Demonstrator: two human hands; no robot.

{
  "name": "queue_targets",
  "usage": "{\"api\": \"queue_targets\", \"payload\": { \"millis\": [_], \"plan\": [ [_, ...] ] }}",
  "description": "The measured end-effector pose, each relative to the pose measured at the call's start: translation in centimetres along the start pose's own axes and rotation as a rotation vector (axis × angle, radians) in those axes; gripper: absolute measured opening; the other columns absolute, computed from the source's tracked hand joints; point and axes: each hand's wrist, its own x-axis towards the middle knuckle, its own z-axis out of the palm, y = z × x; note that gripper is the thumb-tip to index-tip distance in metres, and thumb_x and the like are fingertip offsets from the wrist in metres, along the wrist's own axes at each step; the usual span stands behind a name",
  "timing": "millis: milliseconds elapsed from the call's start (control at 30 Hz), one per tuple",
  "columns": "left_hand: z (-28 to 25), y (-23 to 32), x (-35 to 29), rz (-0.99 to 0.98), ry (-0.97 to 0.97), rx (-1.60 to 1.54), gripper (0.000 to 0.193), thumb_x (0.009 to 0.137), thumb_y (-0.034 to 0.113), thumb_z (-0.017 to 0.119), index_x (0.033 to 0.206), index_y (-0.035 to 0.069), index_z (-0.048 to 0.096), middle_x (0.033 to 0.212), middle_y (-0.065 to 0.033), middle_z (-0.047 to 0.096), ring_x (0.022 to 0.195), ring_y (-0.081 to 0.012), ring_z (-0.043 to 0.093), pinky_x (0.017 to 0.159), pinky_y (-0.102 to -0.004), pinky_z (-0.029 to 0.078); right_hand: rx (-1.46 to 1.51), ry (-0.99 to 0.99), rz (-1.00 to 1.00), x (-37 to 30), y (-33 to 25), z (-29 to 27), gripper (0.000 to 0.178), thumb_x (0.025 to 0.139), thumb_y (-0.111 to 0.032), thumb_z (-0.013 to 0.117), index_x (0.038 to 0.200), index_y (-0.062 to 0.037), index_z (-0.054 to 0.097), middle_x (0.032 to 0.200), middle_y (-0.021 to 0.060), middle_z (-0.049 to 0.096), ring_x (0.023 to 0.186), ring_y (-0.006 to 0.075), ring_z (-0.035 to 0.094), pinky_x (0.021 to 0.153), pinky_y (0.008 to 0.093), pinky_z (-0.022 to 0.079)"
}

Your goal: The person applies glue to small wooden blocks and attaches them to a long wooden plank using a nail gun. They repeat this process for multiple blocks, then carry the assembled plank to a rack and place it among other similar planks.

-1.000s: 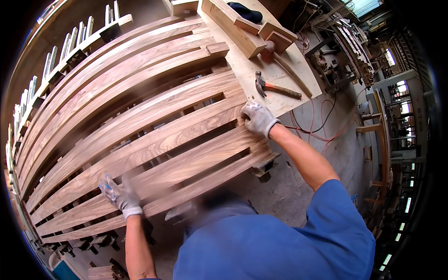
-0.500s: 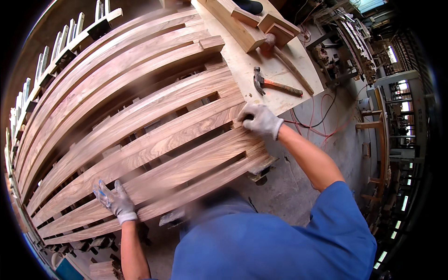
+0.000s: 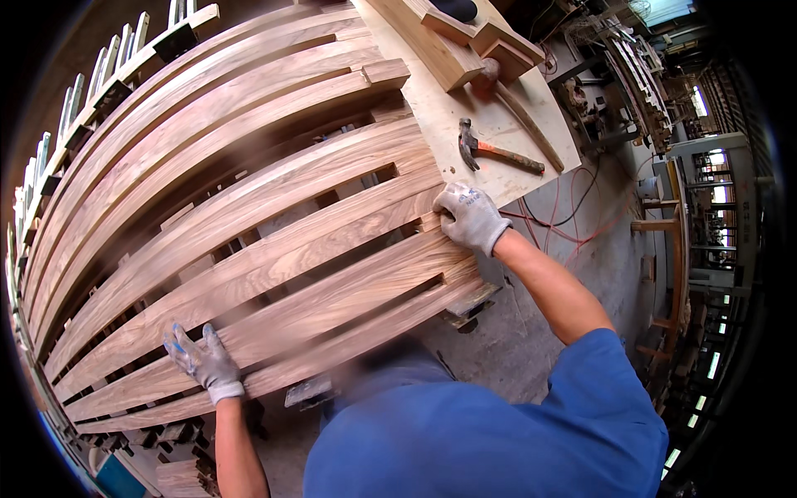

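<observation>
Long brown wooden boards (image 3: 290,241) are joined into a slatted panel with narrow slots between them. My left hand (image 3: 203,358), in a pale glove with blue-stained fingertips, lies with spread fingers across the boards near the panel's near side. At the panel's right end, my right hand (image 3: 473,217), gloved in whitish grey, has its fingers curled in against the board's end, close to the end of a slot. Whatever those fingers may hold is hidden. Just beyond my right hand, a claw hammer (image 3: 498,155) with an orange and brown handle rests on a light plywood sheet (image 3: 432,108).
A mallet (image 3: 523,116) with a long wooden handle leans by several wooden blocks (image 3: 502,51) on the plywood. A short wood block (image 3: 386,73) sits on the panel's far part. Red and dark cables (image 3: 573,236) lie on the concrete floor (image 3: 531,307). Racks stand farther right.
My right hand has turned so that more of its back shows, staying at the panel's end. My left hand stays spread on the boards. The view has shifted slightly.
</observation>
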Motion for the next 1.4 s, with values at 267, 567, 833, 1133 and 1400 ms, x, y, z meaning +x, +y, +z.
{"api": "queue_targets", "payload": {
  "millis": [267,567,833,1133,1400],
  "plan": [
    [0.1,0.3,-0.1,-0.078,-0.015,0.058,0.067,0.102,0.041,0.069,0.155,0.005,0.05,0.163,-0.0255,0.043,0.153,-0.0446,0.035,0.126,-0.0562,0.028,0.235,0.352,0.188,-2.9,-1.0,-5.6,0.015,0.085,-0.013,0.07,0.096,-0.005,0.076,0.099,0.0154,0.076,0.094,0.0294,0.073,0.088,0.0404,0.058],
    [0.3,0.9,0.7,-0.132,-0.056,0.107,0.077,0.103,0.059,0.062,0.156,0.006,0.05,0.157,-0.0279,0.051,0.151,-0.0478,0.038,0.126,-0.0549,0.03,0.236,0.348,0.703,-33.6,-3.9,1.1,0.027,0.077,-0.025,0.088,0.082,-0.0062,0.069,0.087,0.0126,0.072,0.083,0.0283,0.071,0.078,0.0398,0.057],
    [-3.7,0.3,0.1,-0.143,-0.091,-0.276,0.073,0.098,0.045,0.075,0.149,-0.003,0.056,0.154,-0.0284,0.055,0.147,-0.0425,0.048,0.126,-0.0485,0.033,0.329,-0.983,0.871,-67.5,-22.7,25.8,0.051,0.098,-0.045,0.059,0.132,-0.0108,0.075,0.139,0.0193,0.07,0.125,0.0368,0.068,0.108,0.0462,0.054],
    [-10.0,28.2,-29.3,0.859,-0.809,-1.097,0.025,0.097,0.008,0.076,0.121,-0.002,0.074,0.119,-0.0113,0.077,0.11,-0.0206,0.072,0.1,-0.0344,0.056,0.36,-0.909,0.901,-81.5,-31.1,33.1,0.034,0.102,-0.03,0.056,0.117,-0.012,0.081,0.112,0.0157,0.08,0.102,0.0361,0.077,0.089,0.0451,0.059],
    [-3.4,42.5,-48.5,1.197,-1.459,-0.524,0.045,0.098,0.02,0.08,0.135,-0.003,0.069,0.126,-0.0114,0.077,0.114,-0.0168,0.073,0.098,-0.0309,0.058,1.459,0.182,2.05,-88.1,-25.5,33.9,0.039,0.107,-0.034,0.063,0.099,0.0018,0.078,0.084,0.0124,0.075,0.073,0.0234,0.071,0.063,0.038,0.057]
  ]
}}
